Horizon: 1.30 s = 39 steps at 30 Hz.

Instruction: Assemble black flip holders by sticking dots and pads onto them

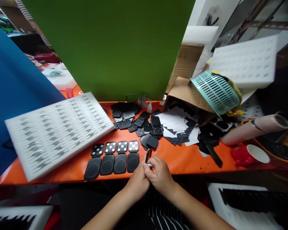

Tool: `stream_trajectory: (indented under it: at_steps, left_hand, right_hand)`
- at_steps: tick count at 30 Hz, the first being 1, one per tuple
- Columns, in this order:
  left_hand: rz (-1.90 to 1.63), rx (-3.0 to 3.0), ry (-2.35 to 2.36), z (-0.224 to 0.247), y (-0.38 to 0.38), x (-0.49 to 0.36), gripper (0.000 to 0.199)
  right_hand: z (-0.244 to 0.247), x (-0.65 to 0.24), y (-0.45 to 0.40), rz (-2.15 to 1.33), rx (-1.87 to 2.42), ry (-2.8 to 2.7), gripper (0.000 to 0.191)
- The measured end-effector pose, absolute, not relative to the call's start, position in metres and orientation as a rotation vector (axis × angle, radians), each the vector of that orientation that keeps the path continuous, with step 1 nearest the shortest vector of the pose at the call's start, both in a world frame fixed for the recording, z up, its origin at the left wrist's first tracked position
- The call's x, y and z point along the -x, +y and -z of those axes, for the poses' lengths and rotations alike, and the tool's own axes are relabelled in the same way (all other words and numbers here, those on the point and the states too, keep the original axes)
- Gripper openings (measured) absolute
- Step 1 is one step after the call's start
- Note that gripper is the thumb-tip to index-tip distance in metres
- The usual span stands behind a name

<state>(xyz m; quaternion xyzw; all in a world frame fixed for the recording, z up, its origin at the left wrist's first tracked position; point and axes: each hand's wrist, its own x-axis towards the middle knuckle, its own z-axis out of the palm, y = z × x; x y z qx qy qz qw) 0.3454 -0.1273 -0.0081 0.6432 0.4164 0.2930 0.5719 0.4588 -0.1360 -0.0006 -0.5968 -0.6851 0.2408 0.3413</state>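
Note:
My left hand (pixel 139 176) and my right hand (pixel 160 174) meet at the table's front edge. Upright in my left hand's fingers is a small black case (pixel 148 155), seen nearly edge-on. My right hand is closed against it, and a short silvery piece (pixel 150 165) shows by its thumb; what that is I cannot make out. To the left lies a row of several opened black cases (pixel 120 163), their upper halves (pixel 122 146) marked with white dots. Beyond my hands is a loose heap of black square cases (pixel 139 122).
A white foam tray (pixel 60 135) with rows of slots leans at left. Paper and black cutouts (pixel 175 121) spill from a cardboard box (pixel 182 92). At right are a turquoise basket (pixel 214 91), a pink bottle (pixel 252 129) and a red mug (pixel 242 155). A green panel (pixel 110 48) closes the back.

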Motion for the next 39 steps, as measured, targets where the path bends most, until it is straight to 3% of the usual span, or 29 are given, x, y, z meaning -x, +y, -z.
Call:
stream_trajectory:
  at_steps: [6,16,23,30,39]
  left_hand:
    - [-0.769,-1.078,0.922,0.014,-0.120,-0.343,0.045]
    - [-0.785,-0.689,0.873,0.002,-0.119,-0.334,0.031]
    - [-0.760,-0.806,1.037,0.008,-0.118,-0.333,0.039]
    - [-0.743,-1.318,1.084,0.008,-0.124,-0.336,0.049]
    - [-0.576,-0.792,1.115,0.000,-0.120,-0.335,0.027]
  right_hand:
    - [0.002,-0.468,-0.135,-1.159,1.376,-1.369,0.029]
    - [0.003,-0.475,-0.128,-1.588,1.176,-0.903,0.037]
    - [-0.009,-0.473,-0.133,-1.325,1.392,-1.358,0.030]
    - [-0.019,-0.467,-0.136,-0.753,1.633,-1.912,0.020]
    - [-0.018,-0.466,-0.137,-0.836,1.525,-1.926,0.024]
